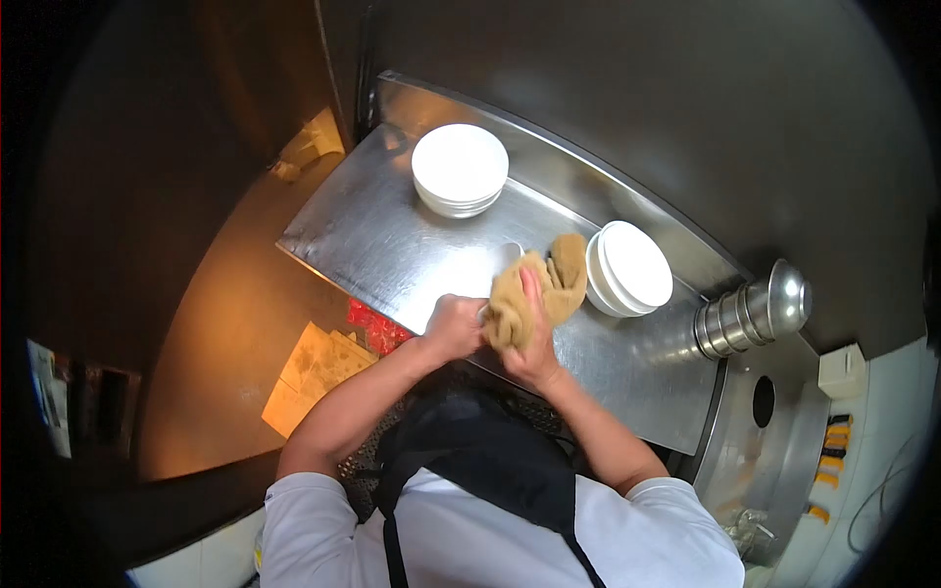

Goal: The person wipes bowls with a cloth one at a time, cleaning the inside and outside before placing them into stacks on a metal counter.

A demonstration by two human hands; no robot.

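My right hand (532,343) is closed round a tan cloth (512,306) over the front part of the steel counter (363,245). Close against the cloth, my left hand (457,326) is closed on a small white-edged item, mostly hidden by the fingers and cloth. A pale, shiny end of something (513,252) shows just beyond the cloth; I cannot make out what it is. One stack of white bowls (460,167) stands at the back left of the counter. Another stack of white bowls (637,269) leans, tilted, right of the cloth.
Nested steel bowls (750,314) lie sideways at the counter's right end. Beyond them is a steel sink area (774,431) with a white box (841,371) and yellow-black handles (833,453) along the wall. Flattened cardboard (314,377) and something red (379,326) are below left.
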